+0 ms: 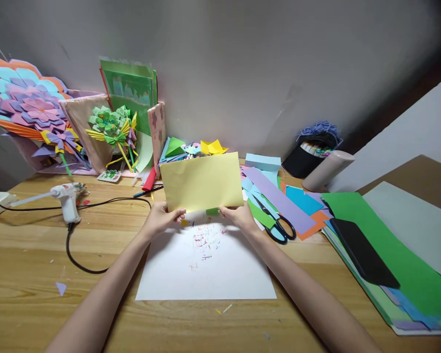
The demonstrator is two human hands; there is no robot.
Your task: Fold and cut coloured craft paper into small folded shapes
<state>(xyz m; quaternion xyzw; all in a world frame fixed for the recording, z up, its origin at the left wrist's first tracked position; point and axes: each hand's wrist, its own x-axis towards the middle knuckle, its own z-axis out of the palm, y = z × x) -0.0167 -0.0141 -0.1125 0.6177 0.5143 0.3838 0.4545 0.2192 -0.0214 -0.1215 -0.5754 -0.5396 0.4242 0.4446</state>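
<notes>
From where I stand, a big layered paper flower (40, 110) in orange, blue, pink and purple leans at the far left of the wooden counter (25, 255). In front of it, a white power strip (2, 206) sits at the counter's edge, and just to its right a white glue gun (69, 205) stands with its black cord looping across the wood; a small purple scrap (61, 288) lies nearer the person. Behind, a green paper flower (112, 122) rests against a pale pink holder (84, 127) with green folders (130, 88) standing in it. Then comes the left hand (161, 217), its thumb and fingers pinching the lower left corner of a pale yellow sheet (202, 181). The sheet is held up, tilted, above the far end of a white paper (206, 282) speckled with coloured marks. The right hand (238, 215) pinches the lower right corner the same way. Just right of it, black-handled scissors (277, 220) lie among coloured paper pieces, a long purple strip (279, 198) beside them. Farther back, a dark cup (300, 162) of pens touches or nearly touches a pale cylinder (329, 170). At the far right, a flat black object (365, 252) rests on a stack of coloured sheets (407, 264).
</notes>
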